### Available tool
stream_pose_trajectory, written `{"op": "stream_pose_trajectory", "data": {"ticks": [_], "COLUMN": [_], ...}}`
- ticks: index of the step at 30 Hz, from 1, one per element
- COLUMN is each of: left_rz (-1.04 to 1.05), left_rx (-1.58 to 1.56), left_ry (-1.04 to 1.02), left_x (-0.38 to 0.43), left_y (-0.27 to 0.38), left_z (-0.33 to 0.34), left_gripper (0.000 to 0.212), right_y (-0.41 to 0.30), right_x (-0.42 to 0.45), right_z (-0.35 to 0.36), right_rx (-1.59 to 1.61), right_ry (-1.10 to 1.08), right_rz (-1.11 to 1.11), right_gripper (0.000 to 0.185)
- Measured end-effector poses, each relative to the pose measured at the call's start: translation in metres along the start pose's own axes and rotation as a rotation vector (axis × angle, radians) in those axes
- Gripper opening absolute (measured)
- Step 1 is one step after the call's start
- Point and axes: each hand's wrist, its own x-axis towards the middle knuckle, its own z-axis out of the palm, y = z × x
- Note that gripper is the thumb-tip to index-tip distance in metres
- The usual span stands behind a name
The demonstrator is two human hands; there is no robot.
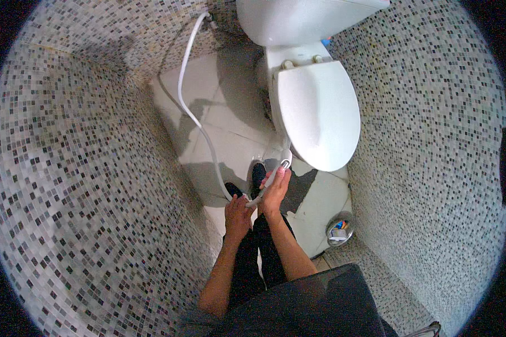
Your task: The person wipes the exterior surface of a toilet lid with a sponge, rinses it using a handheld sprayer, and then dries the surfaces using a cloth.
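A white handheld bidet sprayer (287, 157) is in the grip of my right hand (275, 193), with the thumb up at its lever. The sprayer head points towards the base of the white toilet (320, 113), whose lid is down. A pale blur, like a water spray, shows just in front of the head. My left hand (238, 215) holds the white hose (208, 141) below the sprayer, over my shoes. From there the hose curves up to a fitting (213, 23) low on the back wall. Part of each palm is hidden.
Mosaic-tiled walls (88, 177) close in on both sides. The pale tiled floor (320, 202) has a dark patch (298, 190) by my right hand. A small bin (340, 231) with litter in it stands by the right wall. The toilet's cistern (295, 21) is at the back.
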Motion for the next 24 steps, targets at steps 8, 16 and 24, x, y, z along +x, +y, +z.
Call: {"op": "stream_pose_trajectory", "data": {"ticks": [8, 16, 24], "left_rz": [0.127, 0.287, 0.383], "left_rx": [0.214, 0.282, 0.127], "left_ry": [-0.070, -0.187, 0.107], "left_x": [-0.052, -0.059, -0.048], "left_y": [-0.004, 0.072, 0.117], "left_z": [0.029, 0.057, 0.044], "left_gripper": [0.049, 0.035, 0.037], "right_y": [0.017, -0.007, -0.093], "right_x": [-0.027, -0.010, -0.024], "right_z": [-0.075, -0.171, -0.229], "right_rx": [0.211, 0.442, 0.333], "right_ry": [0.111, 0.140, -0.441], "right_rz": [0.086, 0.079, -0.092], "right_gripper": [0.044, 0.055, 0.054]}}
